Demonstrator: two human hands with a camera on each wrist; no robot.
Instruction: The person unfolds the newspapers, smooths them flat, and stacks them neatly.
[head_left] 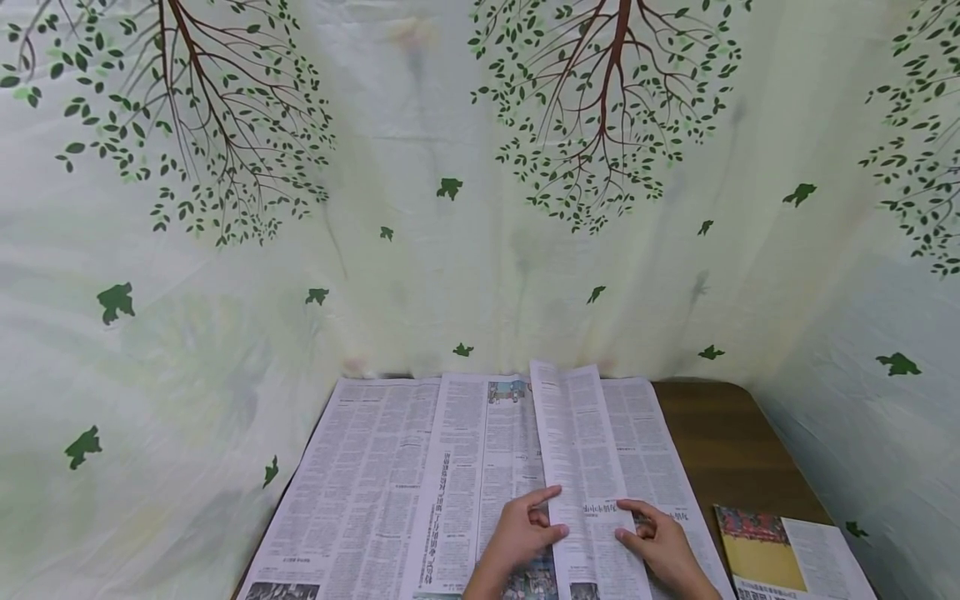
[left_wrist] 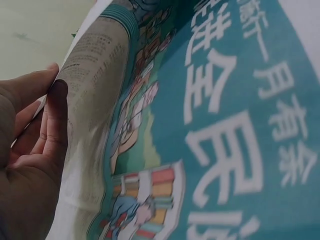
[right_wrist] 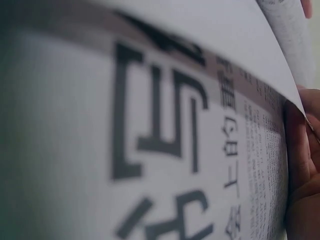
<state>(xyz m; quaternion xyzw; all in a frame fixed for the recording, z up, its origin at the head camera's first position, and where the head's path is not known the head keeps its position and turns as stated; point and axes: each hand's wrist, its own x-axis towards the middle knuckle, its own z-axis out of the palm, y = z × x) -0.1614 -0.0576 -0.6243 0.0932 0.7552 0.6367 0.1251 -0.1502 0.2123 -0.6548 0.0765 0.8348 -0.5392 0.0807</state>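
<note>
An open newspaper lies spread over the table, with columns of print and a few pictures. Toward its right side, one flap of the paper stands lifted and bent over. My left hand pinches the flap's left edge between thumb and fingers; the left wrist view shows the curved page at those fingertips, beside a teal printed area with large white characters. Across the flap, my right hand pinches its right edge. In the right wrist view that hand is partly cut off, and the paper's edge runs between its fingers.
Brown wooden tabletop shows to the right of the newspaper. On it lies another folded printed paper with a red and yellow picture. A pale cloth with printed trees and green birds hangs behind and at both sides.
</note>
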